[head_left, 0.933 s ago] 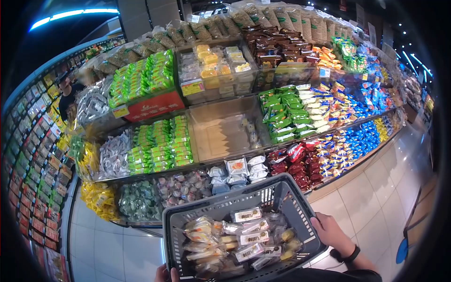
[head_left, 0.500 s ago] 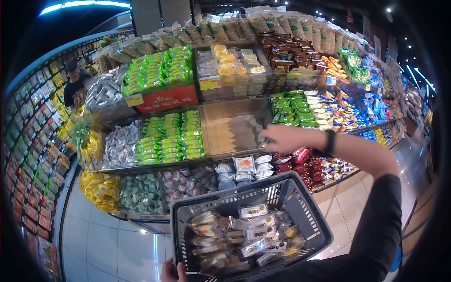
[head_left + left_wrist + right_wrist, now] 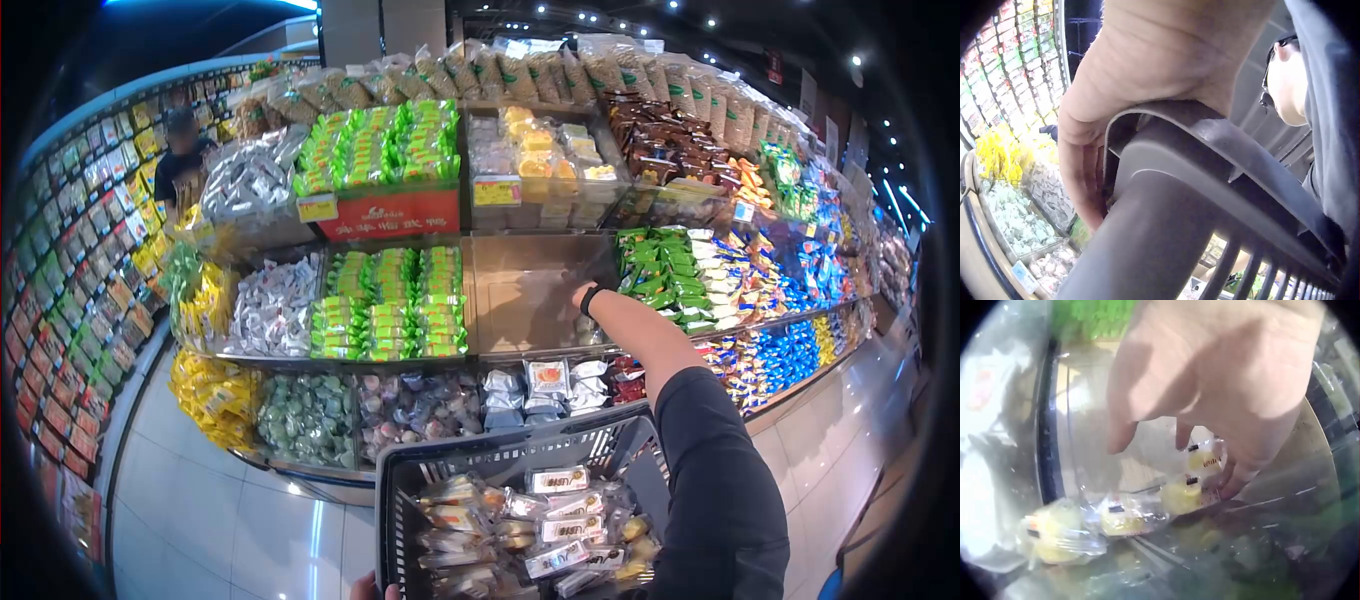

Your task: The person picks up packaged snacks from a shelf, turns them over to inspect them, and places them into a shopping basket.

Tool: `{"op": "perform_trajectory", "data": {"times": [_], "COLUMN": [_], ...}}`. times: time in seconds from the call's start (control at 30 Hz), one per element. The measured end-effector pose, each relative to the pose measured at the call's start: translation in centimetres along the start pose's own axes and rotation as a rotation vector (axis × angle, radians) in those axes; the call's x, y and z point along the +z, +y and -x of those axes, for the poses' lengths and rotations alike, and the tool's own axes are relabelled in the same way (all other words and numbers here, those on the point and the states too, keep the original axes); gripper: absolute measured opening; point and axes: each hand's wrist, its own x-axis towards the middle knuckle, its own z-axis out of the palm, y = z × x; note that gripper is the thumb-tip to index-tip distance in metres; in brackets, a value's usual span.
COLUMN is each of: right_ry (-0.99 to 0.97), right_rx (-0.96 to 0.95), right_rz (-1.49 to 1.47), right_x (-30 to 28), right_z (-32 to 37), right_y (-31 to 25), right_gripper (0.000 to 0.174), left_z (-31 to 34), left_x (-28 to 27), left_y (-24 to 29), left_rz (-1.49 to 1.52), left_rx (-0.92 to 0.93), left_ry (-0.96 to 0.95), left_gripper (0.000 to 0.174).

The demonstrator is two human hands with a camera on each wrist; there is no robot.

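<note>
My left hand [image 3: 1154, 69] grips the corner rim of a grey plastic shopping basket [image 3: 1147, 225], fingers curled over its edge. In the head view the basket [image 3: 400, 465] holds several clear-wrapped snack packs [image 3: 565, 535], some with white labels. My right hand [image 3: 582, 294] reaches into a nearly bare display bin [image 3: 500, 290] in the middle row. In the right wrist view, my right hand [image 3: 1222, 375] is over a row of small clear-wrapped yellow cakes [image 3: 1125, 519] along the bin's side. Its thumb stands apart from the fingers, and the far fingertips are right at the end packets.
Green snack packets [image 3: 390, 300] fill the compartment left of the bin, and dark green packets [image 3: 660, 265] the one to its right. White packets [image 3: 545, 385] lie below it. Another person [image 3: 183, 160] stands at the far left near a wall rack [image 3: 90, 260].
My right hand has left the basket's right rim and reached forward into the middle bin. My left hand keeps its grip on the basket. The head view has shifted, moving the shelves rightward.
</note>
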Motion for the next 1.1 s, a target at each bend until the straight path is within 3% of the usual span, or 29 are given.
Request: {"op": "perform_trajectory", "data": {"times": [0.03, 0.1, 0.13, 0.17, 0.23, 0.27, 0.3, 0.37, 0.4, 0.5, 0.53, 0.63, 0.7, 0.77, 0.9, 0.93, 0.97, 1.03, 1.07, 1.1], "right_ry": [-0.013, -0.031, -0.252, -0.266, -0.632, -0.739, -0.731, -0.306, -0.263, -0.155, -0.146, -0.177, -0.337, -0.360, 0.058, 0.005, -0.129, -0.305, -0.299, -0.419], "right_rx": [-0.014, 0.103, 0.109, 0.096, 0.142, 0.108, 0.100, 0.139, 0.195, 0.209, 0.202, 0.242, 0.298, 0.340, 0.255, 0.160, 0.265, 0.013, 0.005, 0.105], "right_rz": [0.005, -0.288, -0.089, -0.089, -0.059, -0.089, -0.081, 0.053, 0.010, 0.006, 0.008, -0.034, 0.131, 0.186, 0.147, 0.095, 0.120, 0.156, 0.159, 0.151], "right_x": [1.7, 3.2, 3.4, 4.5, 6.7, 4.1, 2.9, 2.0, -1.0, -0.5, -0.2, 0.2, 0.1, 1.9, 11.9, 8.5, 15.3, 20.2, 17.6, 9.1], "right_z": [-1.8, -1.8, -2.5, -3.8, -7.8, -5.8, -4.4, -1.5, 1.9, 2.7, 2.7, 2.1, 1.5, 0.0, -5.2, -2.2, -10.6, -15.4, -9.2, -5.1], "right_y": [0.9, 0.8, 0.5, 0.5, 0.5, -0.4, -0.9, -2.6, -4.2, -5.0, -5.1, -5.2, -6.5, -6.1, -2.4, -2.8, -0.8, 1.8, 4.5, -1.1], "right_gripper": [0.086, 0.082, 0.082, 0.082, 0.080, 0.081, 0.081, 0.059, 0.062, 0.064, 0.064, 0.037, 0.046, 0.057, 0.038, 0.033, 0.045, 0.042, 0.042, 0.041], "left_z": [-0.1, -0.1, 0.0, 0.0, 0.0, 0.1, 0.1, 0.3, 0.3, 0.4, 0.5, 0.4, 0.4, 0.4, 0.4, 0.4, 0.3, 0.4, 0.4, 0.5], "left_x": [-0.1, -0.2, -0.2, -0.2, -0.3, -0.2, -0.2, -0.2, -0.2, -0.3, -0.2, -0.2, -0.2, -0.3, -0.3, -0.2, -0.1, 0.0, -0.1, -0.2], "left_y": [0.4, 0.8, 0.6, 0.8, 1.1, 0.6, 0.6, 0.8, 0.7, 0.3, 0.5, 0.5, 0.2, 0.3, 0.5, 0.4, 0.2, 0.4, 1.0, 1.3], "left_rz": [0.001, 0.020, 0.043, 0.038, -0.014, -0.007, -0.007, 0.019, 0.055, 0.043, 0.082, 0.065, 0.093, 0.042, 0.064, 0.064, 0.083, 0.099, 0.102, 0.104], "left_rx": [-0.020, 0.005, 0.002, -0.016, -0.025, -0.029, -0.033, -0.035, -0.042, -0.036, -0.057, 0.005, 0.018, -0.008, 0.024, 0.021, 0.018, 0.011, -0.021, -0.051], "left_ry": [-0.001, -0.009, -0.007, -0.011, -0.014, -0.001, 0.012, 0.014, 0.012, 0.019, 0.025, 0.029, 0.052, 0.021, 0.036, 0.046, 0.047, 0.055, 0.041, 0.026], "left_gripper": [0.028, 0.028, 0.029, 0.029, 0.029, 0.029, 0.029, 0.030, 0.030, 0.030, 0.030, 0.031, 0.032, 0.031, 0.030, 0.030, 0.030, 0.030, 0.030, 0.030]}}
